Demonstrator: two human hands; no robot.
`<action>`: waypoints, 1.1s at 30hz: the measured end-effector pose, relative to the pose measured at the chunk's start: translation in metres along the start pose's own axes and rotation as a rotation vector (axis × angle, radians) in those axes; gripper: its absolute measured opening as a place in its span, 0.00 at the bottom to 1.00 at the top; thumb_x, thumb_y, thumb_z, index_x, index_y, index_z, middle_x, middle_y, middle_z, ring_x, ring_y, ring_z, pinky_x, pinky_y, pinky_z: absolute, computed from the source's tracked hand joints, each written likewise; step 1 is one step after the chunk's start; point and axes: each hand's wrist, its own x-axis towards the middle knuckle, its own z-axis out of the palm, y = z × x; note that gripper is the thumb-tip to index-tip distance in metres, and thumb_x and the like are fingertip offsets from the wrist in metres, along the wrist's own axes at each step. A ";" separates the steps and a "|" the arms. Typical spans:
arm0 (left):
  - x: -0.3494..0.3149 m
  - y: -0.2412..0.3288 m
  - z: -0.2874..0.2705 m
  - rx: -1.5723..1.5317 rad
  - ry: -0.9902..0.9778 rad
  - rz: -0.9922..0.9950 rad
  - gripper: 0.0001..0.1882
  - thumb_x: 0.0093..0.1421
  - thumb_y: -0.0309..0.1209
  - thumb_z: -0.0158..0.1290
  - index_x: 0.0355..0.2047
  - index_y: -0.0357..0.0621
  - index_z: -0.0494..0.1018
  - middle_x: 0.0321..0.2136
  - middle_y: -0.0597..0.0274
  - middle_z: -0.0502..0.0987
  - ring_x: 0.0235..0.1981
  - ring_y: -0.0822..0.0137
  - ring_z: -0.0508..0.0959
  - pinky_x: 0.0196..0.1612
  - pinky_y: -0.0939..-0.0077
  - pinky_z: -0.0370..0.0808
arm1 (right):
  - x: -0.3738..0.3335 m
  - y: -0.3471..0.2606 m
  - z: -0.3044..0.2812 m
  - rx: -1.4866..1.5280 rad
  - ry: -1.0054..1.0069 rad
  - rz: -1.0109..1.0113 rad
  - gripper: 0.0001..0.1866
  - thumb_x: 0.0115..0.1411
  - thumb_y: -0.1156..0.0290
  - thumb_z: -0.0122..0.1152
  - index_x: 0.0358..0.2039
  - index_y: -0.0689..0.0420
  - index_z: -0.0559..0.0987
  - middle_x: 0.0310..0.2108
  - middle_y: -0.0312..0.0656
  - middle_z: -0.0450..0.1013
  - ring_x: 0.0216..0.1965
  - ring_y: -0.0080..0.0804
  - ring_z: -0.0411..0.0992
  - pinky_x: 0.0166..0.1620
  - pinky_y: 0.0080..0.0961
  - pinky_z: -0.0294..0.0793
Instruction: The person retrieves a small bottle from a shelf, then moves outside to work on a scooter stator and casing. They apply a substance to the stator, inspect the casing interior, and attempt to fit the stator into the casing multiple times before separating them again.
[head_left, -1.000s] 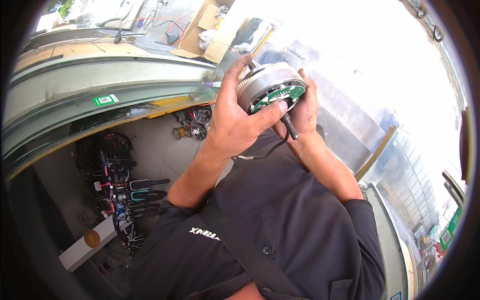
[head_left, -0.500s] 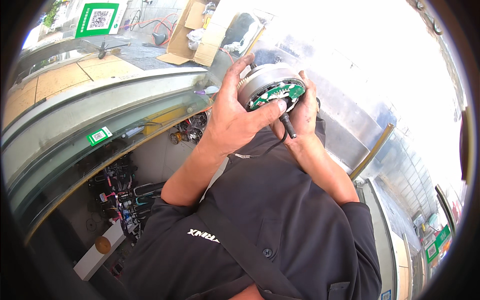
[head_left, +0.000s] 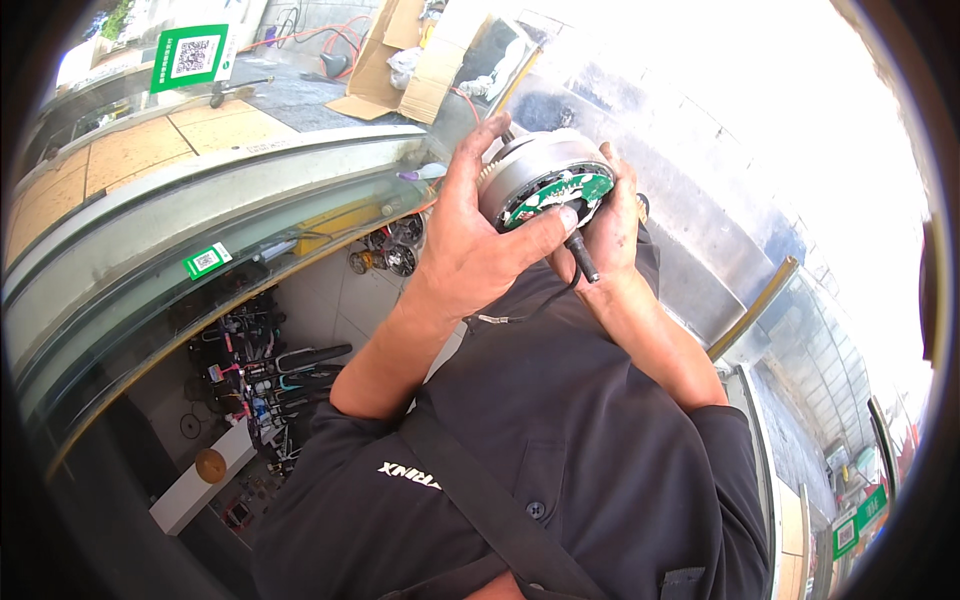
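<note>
Between both my hands, held up in front of my chest, is a round silver motor [head_left: 525, 165] with a cream toothed ring at its left side. My left hand [head_left: 462, 235] wraps its left side, the thumb pressed across the face near the shaft. My right hand [head_left: 615, 230] grips the right side from behind and below. A curved green circuit board [head_left: 562, 195] with white blobs shows on the motor's face. From its middle a dark shaft [head_left: 582, 258] sticks out downward, and a black cable [head_left: 553, 297] hangs to bare wire ends. The motor's back is hidden.
A glass display counter [head_left: 330, 165] runs along the left. Beyond it stand an open cardboard box [head_left: 420, 90] and a green code sign [head_left: 190, 57]. Metal parts [head_left: 398, 260] and several bicycles [head_left: 265, 370] lie lower left. A metal sheet surface [head_left: 690, 265] lies at right.
My hands keep the same grip on the motor, which is turned very slightly. The whole view has shifted a little, with hands and motor a touch further right.
</note>
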 end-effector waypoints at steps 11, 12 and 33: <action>-0.007 0.006 0.016 0.025 0.023 0.037 0.53 0.55 0.29 0.72 0.74 0.30 0.53 0.60 0.43 0.71 0.59 0.58 0.77 0.62 0.63 0.76 | -0.009 -0.011 0.001 0.006 -0.001 0.022 0.32 0.74 0.42 0.46 0.55 0.61 0.79 0.49 0.47 0.81 0.50 0.41 0.81 0.56 0.42 0.80; -0.007 0.006 0.017 0.033 0.030 0.045 0.51 0.56 0.31 0.71 0.72 0.27 0.53 0.59 0.42 0.72 0.58 0.58 0.77 0.61 0.63 0.76 | -0.009 -0.012 0.001 0.006 0.004 0.021 0.32 0.74 0.42 0.46 0.55 0.61 0.79 0.49 0.47 0.81 0.50 0.41 0.81 0.56 0.42 0.80; -0.010 0.000 0.010 0.122 0.031 0.062 0.54 0.54 0.31 0.72 0.74 0.29 0.52 0.59 0.42 0.72 0.59 0.57 0.76 0.62 0.63 0.75 | -0.008 -0.008 -0.002 0.020 -0.055 0.026 0.32 0.75 0.44 0.45 0.56 0.62 0.79 0.50 0.48 0.81 0.52 0.43 0.80 0.59 0.42 0.78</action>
